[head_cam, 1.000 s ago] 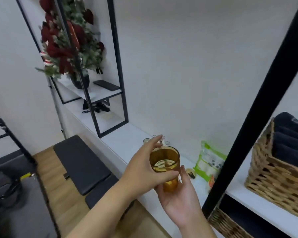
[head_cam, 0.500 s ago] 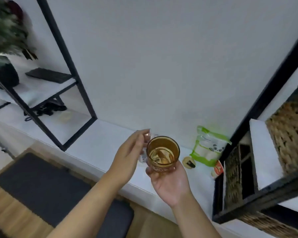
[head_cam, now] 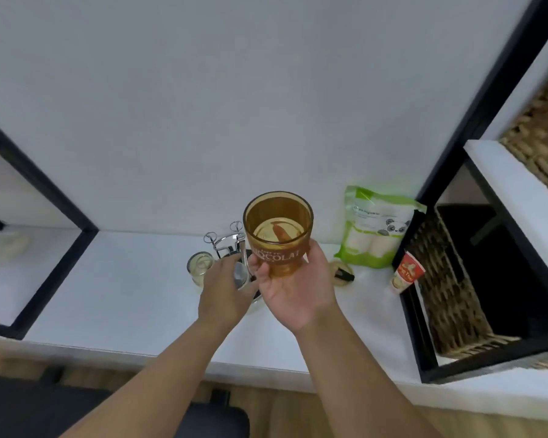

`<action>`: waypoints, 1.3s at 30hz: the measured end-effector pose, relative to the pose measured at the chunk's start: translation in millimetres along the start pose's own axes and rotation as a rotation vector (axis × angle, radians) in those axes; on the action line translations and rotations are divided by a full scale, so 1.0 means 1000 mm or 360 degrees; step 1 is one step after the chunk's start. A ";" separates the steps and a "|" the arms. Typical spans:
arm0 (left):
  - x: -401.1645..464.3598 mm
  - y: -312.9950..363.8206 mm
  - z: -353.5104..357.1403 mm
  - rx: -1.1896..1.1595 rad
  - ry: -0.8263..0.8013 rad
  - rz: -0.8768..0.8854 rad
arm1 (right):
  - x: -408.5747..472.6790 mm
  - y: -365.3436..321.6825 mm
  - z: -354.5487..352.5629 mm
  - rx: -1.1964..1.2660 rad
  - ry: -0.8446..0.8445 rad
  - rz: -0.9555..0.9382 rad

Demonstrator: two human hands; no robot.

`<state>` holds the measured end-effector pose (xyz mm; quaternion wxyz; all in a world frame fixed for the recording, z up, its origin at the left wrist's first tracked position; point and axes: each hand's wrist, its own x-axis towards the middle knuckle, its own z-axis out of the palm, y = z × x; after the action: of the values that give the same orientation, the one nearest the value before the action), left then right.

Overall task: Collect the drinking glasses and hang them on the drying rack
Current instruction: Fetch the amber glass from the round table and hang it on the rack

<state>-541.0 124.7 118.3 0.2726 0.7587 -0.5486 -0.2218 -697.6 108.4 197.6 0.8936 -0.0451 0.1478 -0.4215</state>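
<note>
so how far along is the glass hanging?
Nothing hung yet: the wire drying rack shows bare prongs. In hand: the right hand holds the amber glass upright above the counter; the left hand reaches toward the rack. Left: a clear glass stands beside it.

The right hand [head_cam: 293, 290] grips an amber glass [head_cam: 278, 233] (mouth up) above the white shelf [head_cam: 124, 289]. The left hand [head_cam: 223, 290] reaches the wire drying rack [head_cam: 227, 245], beside a small clear glass [head_cam: 200, 267].

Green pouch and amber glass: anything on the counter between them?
Head view: a small round tan object with a black piece on it lies between the amber glass and the green pouch; what it is is unclear.
</note>
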 end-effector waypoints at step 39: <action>0.079 -0.129 -0.017 0.0247 -0.0151 0.0474 | 0.082 0.018 -0.076 -0.3733 0.0146 -0.1028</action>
<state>-414.6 84.4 43.1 0.2168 0.6764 -0.6827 -0.1716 -658.6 60.6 103.0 0.1584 -0.8452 0.4525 -0.2362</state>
